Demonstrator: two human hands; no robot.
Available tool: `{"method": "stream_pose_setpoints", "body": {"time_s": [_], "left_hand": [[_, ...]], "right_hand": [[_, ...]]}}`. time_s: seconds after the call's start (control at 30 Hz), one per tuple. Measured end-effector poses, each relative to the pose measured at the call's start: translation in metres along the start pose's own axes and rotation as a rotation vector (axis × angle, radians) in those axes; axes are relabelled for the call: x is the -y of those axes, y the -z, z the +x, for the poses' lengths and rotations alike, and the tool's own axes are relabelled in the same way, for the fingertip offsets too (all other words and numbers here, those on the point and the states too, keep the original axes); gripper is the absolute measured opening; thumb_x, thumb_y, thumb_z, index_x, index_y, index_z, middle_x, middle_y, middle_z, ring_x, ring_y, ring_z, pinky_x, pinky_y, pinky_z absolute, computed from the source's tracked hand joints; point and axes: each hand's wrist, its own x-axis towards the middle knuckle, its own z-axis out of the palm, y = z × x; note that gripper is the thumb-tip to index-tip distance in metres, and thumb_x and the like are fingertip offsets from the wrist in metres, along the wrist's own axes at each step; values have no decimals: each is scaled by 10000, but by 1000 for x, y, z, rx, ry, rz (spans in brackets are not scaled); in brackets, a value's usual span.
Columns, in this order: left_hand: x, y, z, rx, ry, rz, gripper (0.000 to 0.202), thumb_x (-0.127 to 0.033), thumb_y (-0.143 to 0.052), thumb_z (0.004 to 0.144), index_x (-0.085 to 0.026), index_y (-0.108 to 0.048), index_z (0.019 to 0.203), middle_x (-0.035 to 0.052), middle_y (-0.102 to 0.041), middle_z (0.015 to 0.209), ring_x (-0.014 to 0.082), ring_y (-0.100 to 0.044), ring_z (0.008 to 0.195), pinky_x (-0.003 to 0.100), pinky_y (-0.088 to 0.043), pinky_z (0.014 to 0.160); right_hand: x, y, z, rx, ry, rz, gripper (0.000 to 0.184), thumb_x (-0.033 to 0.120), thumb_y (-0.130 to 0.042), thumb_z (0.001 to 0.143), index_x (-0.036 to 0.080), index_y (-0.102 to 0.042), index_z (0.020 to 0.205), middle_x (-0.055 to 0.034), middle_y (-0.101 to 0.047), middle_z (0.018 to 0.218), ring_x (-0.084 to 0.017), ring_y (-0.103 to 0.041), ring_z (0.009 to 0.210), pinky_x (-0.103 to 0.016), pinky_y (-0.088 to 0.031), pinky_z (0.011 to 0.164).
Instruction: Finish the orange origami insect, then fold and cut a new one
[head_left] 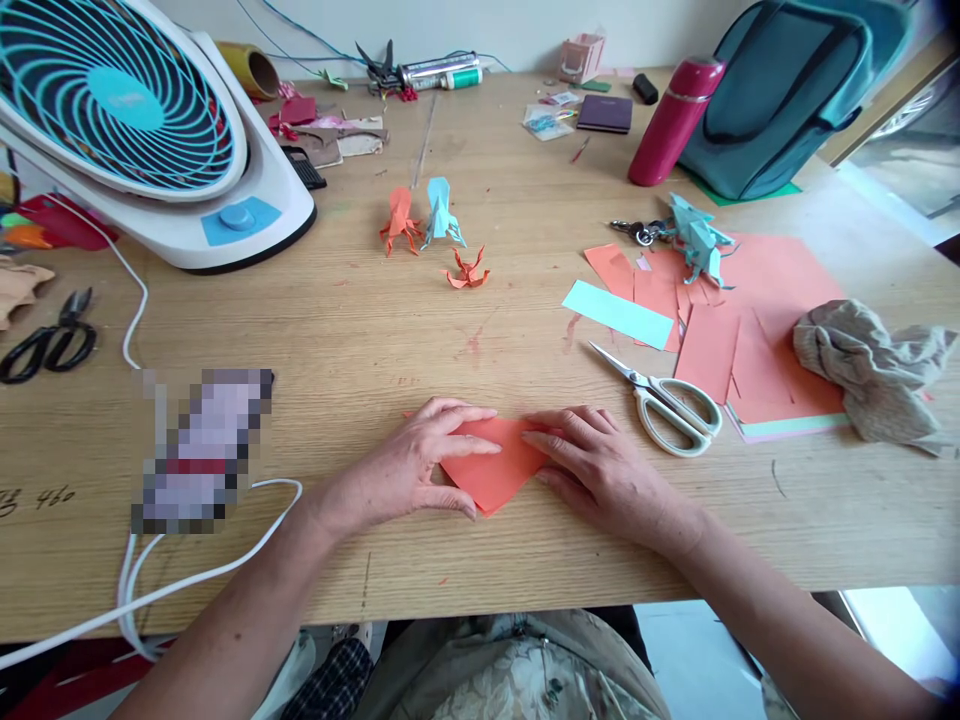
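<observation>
Head view: at 6 o'clock, pressing pointed, folded orange paper sheet (491, 478) flat with spread-fingered left hand (416, 455), right hand (592, 462) at its 3-o'clock edge; cannot tell whether pinching. Flat-folded only, apparently; shaping outstanding, judging by finished-looking pale-blue paper figure (440, 208) at 12.

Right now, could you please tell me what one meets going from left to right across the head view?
Black-handled scissors, left hand, orange paper, right hand, white-handled scissors, grey cloth.
</observation>
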Motion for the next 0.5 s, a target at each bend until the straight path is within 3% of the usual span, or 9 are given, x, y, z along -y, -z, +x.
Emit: {"method": "stream_pose_setpoints", "body": {"time_s": [0.27,0.5], "left_hand": [[5,-3,1,-12,-35,19,557,-429,-838,724,-272,-701,1241,97,-545,1474,290,-428,1356,507,-425,1115],[-11,-13,-9,-43,-53,192,511,-320,-756,849,-232,-619,1333,114,-442,1564,311,-381,1419,539,-371,1153]], "right_hand": [[2,0,-1,-19,0,-6,367,254,-510,1009,199,-571,1367,-121,-603,1373,-288,-541,1126,-492,-460,937],[2,-2,-3,-47,-9,-29,343,258,-515,1007,177,-589,1332,-137,-609,1352,-286,-554,1111,-479,-471,923]]}}
